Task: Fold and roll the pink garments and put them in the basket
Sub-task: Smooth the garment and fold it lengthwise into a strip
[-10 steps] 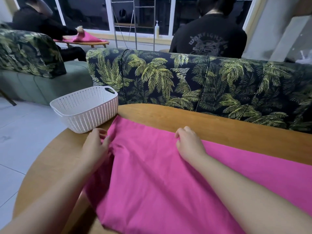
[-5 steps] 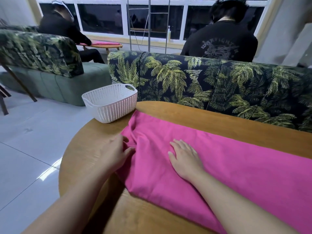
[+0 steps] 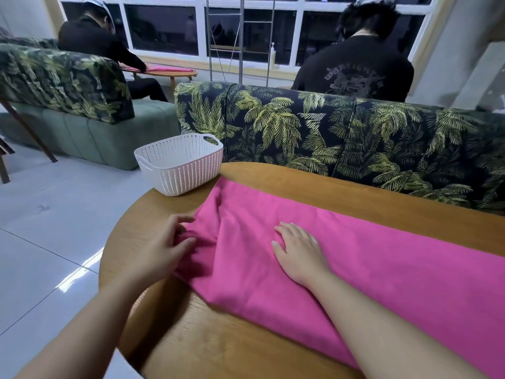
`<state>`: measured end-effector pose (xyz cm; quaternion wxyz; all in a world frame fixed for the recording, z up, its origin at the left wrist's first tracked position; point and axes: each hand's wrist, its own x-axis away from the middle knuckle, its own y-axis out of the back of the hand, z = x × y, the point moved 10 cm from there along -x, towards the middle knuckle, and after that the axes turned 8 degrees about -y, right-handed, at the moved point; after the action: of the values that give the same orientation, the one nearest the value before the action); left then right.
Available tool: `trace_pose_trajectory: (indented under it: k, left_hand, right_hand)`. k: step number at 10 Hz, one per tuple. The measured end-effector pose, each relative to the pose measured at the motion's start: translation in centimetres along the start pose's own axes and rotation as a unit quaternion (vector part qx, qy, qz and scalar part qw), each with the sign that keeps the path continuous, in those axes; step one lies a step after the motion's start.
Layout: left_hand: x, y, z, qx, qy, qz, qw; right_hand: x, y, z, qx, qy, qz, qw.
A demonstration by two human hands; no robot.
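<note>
The pink garment (image 3: pixel 355 258) lies folded into a long band on the round wooden desk (image 3: pixel 207 337), its long axis running from the near right edge of the view up to a narrow end at far left. That far-left end stops just beside the white basket (image 3: pixel 179 166), which stands empty on the desk's far-left rim.

Both hands work at this same end. The left hand (image 3: pixel 164 250) sits at the crumpled left border, fingers loosely curved against the cloth; whether it pinches a fold is hard to say from this angle. The right hand (image 3: pixel 297 250) lies flat, palm down, pressing the band's middle.

Rolling would likely start at this left end, nearest the left hand, and travel rightward along the band.
</note>
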<state>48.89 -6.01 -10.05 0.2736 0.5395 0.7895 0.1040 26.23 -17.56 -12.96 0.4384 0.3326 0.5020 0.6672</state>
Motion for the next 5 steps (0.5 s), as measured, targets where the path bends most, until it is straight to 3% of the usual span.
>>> trace_pose_trajectory:
  k: [1, 2, 3, 4, 5]
  left_hand:
    - [2.5, 3.3, 3.0, 0.034, 0.043, 0.008, 0.998]
    - [3.6, 4.9, 4.3, -0.009, 0.07, 0.017, 0.997]
    - [3.4, 5.5, 4.9, -0.038, 0.1, -0.022, 0.994]
    - [2.8, 5.2, 4.1, -0.155, 0.126, -0.053, 0.978]
    - [2.7, 5.3, 3.7, -0.239, 0.098, -0.069, 0.964]
  right_hand:
    - [0.0, 0.0, 0.0, 0.002, -0.002, -0.001, 1.0]
    - [0.0, 0.0, 0.1, 0.004, -0.002, -0.001, 1.0]
    - [0.0, 0.0, 0.0, 0.003, -0.004, -0.001, 1.0]
    - [0.0, 0.0, 0.0, 0.006, -0.006, -0.001, 1.0]
    - [0.0, -0.1, 0.0, 0.007, -0.007, 0.001, 1.0]
